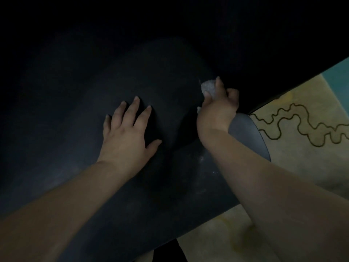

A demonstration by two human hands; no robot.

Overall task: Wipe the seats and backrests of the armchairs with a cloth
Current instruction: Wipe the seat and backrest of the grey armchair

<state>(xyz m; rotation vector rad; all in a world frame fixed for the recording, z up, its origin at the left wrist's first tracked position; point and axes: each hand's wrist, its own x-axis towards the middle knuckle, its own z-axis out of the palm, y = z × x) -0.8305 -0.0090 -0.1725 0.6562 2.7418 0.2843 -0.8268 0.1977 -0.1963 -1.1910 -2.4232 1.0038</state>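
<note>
On the dark armchair seat point(79, 103), smooth and matte like leather or vinyl, the left hand point(126, 137) lies flat with its fingers spread and straight, palm pressing the cushion. Just to its right, the right hand point(217, 108) curls its fingers round a small bunched cloth point(208, 87), pale grey and nubbly in texture, holding it against the seat where the cushion meets the darker upholstery behind, which is too dim to make out clearly. A few whitish specks show on the seat's rounded front edge point(251, 137) near the right forearm. Beyond that edge lies a pale yellow rug point(294, 167) with a wavy dark outline pattern, and a teal strip at the far right corner.
</note>
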